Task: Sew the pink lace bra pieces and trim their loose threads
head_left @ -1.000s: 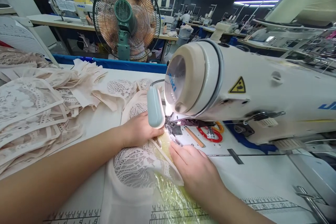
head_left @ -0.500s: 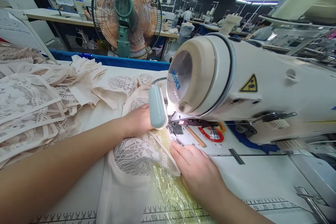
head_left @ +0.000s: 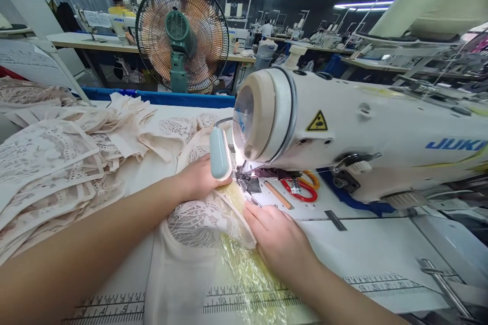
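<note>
A cream lace garment piece (head_left: 196,221) runs up to the presser foot (head_left: 242,175) of a white JUKI sewing machine (head_left: 343,117). My left hand (head_left: 200,177) is closed on the lace just left of the foot; a pale green lamp (head_left: 219,155) hides part of its fingers. My right hand (head_left: 280,233) pinches the garment's narrow trimmed edge in front of the foot, thumb and fingers together. Beneath the garment lies a strip of shiny yellow clear film (head_left: 247,269), which trails toward me over the printed ruler scale (head_left: 224,302).
Layered lace pieces (head_left: 49,157) are heaped on the left. Right of the needle lie red-handled scissors (head_left: 305,195), a wooden-coloured stick (head_left: 278,194) and a dark metal strip (head_left: 336,220). A large fan (head_left: 181,35) stands beyond the table's blue edge (head_left: 163,97).
The view has turned a little to the right and up, so more of the machine arm shows. Both hands keep nearly the same hold on the lace garment piece.
</note>
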`<state>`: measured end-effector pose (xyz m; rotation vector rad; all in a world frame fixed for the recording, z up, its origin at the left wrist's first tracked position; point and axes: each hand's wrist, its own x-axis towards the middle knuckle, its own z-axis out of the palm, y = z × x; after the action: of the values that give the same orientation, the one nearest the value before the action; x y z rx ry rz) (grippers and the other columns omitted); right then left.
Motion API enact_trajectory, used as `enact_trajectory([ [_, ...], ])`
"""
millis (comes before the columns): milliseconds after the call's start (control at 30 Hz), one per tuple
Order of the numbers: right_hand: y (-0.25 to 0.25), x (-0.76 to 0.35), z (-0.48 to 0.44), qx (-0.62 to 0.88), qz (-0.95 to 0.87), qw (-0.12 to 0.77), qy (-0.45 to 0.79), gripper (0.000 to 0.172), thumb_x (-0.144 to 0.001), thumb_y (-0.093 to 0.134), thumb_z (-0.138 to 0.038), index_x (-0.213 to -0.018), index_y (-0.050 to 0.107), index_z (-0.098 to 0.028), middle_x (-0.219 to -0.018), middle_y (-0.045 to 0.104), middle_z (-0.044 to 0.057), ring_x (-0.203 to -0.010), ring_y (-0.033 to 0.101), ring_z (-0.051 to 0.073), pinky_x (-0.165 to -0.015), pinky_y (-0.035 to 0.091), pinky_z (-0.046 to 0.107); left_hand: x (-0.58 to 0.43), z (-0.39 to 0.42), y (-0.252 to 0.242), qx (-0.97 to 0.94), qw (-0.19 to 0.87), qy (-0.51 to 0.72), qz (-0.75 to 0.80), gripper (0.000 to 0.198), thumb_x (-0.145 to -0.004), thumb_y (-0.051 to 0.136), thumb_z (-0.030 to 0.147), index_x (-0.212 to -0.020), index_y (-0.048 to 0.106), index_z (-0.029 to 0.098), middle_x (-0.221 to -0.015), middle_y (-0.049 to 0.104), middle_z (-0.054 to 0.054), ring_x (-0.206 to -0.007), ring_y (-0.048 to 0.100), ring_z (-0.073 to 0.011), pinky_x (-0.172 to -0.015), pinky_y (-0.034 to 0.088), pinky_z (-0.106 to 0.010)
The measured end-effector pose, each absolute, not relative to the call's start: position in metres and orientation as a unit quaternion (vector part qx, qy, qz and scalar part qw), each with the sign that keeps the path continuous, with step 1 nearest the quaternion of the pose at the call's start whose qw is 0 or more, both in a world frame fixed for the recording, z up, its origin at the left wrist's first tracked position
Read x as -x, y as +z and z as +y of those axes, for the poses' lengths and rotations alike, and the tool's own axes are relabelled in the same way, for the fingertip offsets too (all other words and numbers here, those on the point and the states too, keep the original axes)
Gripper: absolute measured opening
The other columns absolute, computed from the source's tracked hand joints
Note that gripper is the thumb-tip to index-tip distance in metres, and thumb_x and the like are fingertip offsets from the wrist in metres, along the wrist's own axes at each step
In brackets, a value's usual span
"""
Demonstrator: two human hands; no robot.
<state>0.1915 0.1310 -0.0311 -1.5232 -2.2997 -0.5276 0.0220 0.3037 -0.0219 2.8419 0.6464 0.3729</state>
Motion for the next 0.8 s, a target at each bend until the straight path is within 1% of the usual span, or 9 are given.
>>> enact_trajectory([
  [133, -0.033, -0.192, 0.131, 0.536, -0.81, 0.165, -0.173, 0.047, -0.061, 0.048, -0.002, -0.105, 0.064, -0.007, -0.102, 0.069, 0.008, -0.072, 0.052, 0.021, -0.062, 0.039, 0.032, -0.021, 0.307, -0.026, -0.971, 0.083, 0.12, 0.191, 0.026, -0.088, 0.046, 0.028, -0.106, 0.064, 0.031, -0.116, 0.063, 0.002, -0.115, 0.048, -0.0231, -0.104, 0.029, -0.042],
  [267, -0.035, -0.192, 0.13, 0.545, -0.804, 0.167, -0.166, 0.048, -0.06, 0.049, -0.001, -0.104, 0.064, -0.009, -0.103, 0.069, 0.007, -0.074, 0.053, 0.021, -0.063, 0.04, 0.032, -0.018, 0.306, -0.022, -0.984, 0.038, 0.094, 0.148, 0.032, -0.086, 0.048, 0.021, -0.114, 0.062, 0.028, -0.123, 0.06, -0.002, -0.118, 0.046, -0.0261, -0.105, 0.027, -0.047],
  [367, -0.036, -0.192, 0.13, 0.548, -0.802, 0.175, -0.161, 0.046, -0.063, 0.05, -0.001, -0.106, 0.063, -0.01, -0.106, 0.068, 0.006, -0.076, 0.054, 0.021, -0.065, 0.04, 0.031, -0.017, 0.302, -0.016, -0.987, 0.021, 0.063, 0.144, 0.039, -0.081, 0.051, 0.016, -0.118, 0.06, 0.024, -0.127, 0.057, -0.004, -0.12, 0.044, -0.0286, -0.104, 0.028, -0.049],
  [500, -0.037, -0.192, 0.129, 0.552, -0.799, 0.179, -0.155, 0.043, -0.068, 0.049, -0.002, -0.107, 0.063, -0.012, -0.109, 0.068, 0.006, -0.079, 0.056, 0.022, -0.067, 0.043, 0.031, -0.017, 0.297, -0.014, -0.985, 0.015, 0.055, 0.164, 0.045, -0.076, 0.053, 0.011, -0.119, 0.059, 0.022, -0.128, 0.057, -0.005, -0.12, 0.044, -0.0299, -0.103, 0.03, -0.048],
  [600, -0.037, -0.192, 0.13, 0.557, -0.798, 0.185, -0.139, 0.038, -0.074, 0.047, -0.004, -0.107, 0.063, -0.012, -0.11, 0.067, 0.007, -0.081, 0.057, 0.023, -0.069, 0.045, 0.033, -0.017, 0.293, -0.01, -0.981, 0.017, 0.074, 0.176, 0.044, -0.073, 0.056, 0.011, -0.115, 0.062, 0.021, -0.126, 0.058, -0.004, -0.119, 0.045, -0.0302, -0.101, 0.033, -0.047],
  [667, -0.035, -0.193, 0.131, 0.56, -0.795, 0.205, -0.112, 0.032, -0.08, 0.044, -0.008, -0.104, 0.065, -0.014, -0.109, 0.067, 0.007, -0.082, 0.058, 0.023, -0.07, 0.047, 0.034, -0.017, 0.288, -0.003, -0.976, 0.021, 0.108, 0.188, 0.035, -0.077, 0.052, 0.012, -0.11, 0.064, 0.02, -0.122, 0.061, -0.005, -0.117, 0.047, -0.0285, -0.099, 0.035, -0.045],
  [733, -0.032, -0.194, 0.132, 0.56, -0.79, 0.24, -0.07, 0.029, -0.086, 0.04, -0.013, -0.1, 0.066, -0.016, -0.106, 0.068, 0.008, -0.085, 0.059, 0.023, -0.073, 0.048, 0.035, -0.018, 0.278, 0.007, -0.973, 0.042, 0.128, 0.185, 0.03, -0.085, 0.043, 0.014, -0.105, 0.066, 0.019, -0.117, 0.063, -0.006, -0.112, 0.051, -0.0249, -0.094, 0.039, -0.04],
  [800, -0.028, -0.196, 0.133, 0.559, -0.779, 0.283, -0.023, 0.03, -0.089, 0.037, -0.018, -0.099, 0.066, -0.017, -0.102, 0.069, 0.008, -0.089, 0.06, 0.023, -0.078, 0.049, 0.036, -0.021, 0.266, 0.019, -0.98, 0.076, 0.108, 0.15, 0.029, -0.088, 0.042, 0.017, -0.102, 0.066, 0.02, -0.107, 0.066, -0.005, -0.102, 0.057, -0.0208, -0.085, 0.043, -0.033],
])
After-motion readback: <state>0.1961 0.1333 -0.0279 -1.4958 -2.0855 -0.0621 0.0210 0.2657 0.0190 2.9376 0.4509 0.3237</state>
